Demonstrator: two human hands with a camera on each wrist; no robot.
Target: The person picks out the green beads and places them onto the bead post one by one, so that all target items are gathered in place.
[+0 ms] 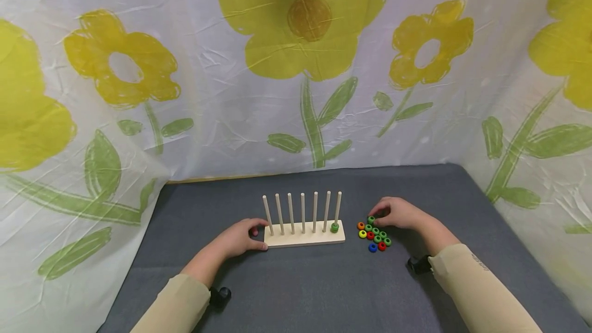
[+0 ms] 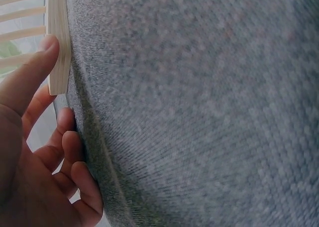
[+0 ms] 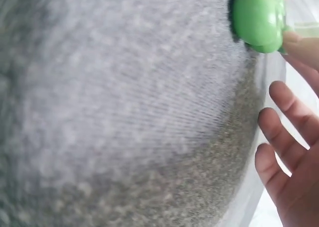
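Note:
A pale wooden peg board point(image 1: 303, 239) with several upright pegs stands on the table; one or more green beads point(image 1: 334, 227) sit low on its rightmost peg. My left hand point(image 1: 242, 238) grips the board's left end, thumb on the front edge and index finger behind, as the left wrist view shows at the board end point(image 2: 59, 77). To the right, my right hand point(image 1: 395, 213) pinches a green bead point(image 1: 371, 219) at the back of a loose group of beads. In the right wrist view, green beads point(image 3: 256, 20) lie by the thumb and partly hide one another.
Beside the right hand lie more beads: several green, an orange bead point(image 1: 361, 225), a yellow bead point(image 1: 363, 234), a blue bead point(image 1: 372, 247) and two red ones. Dark grey cloth point(image 1: 300, 287) covers the table. A flowered curtain point(image 1: 208, 117) hangs behind it.

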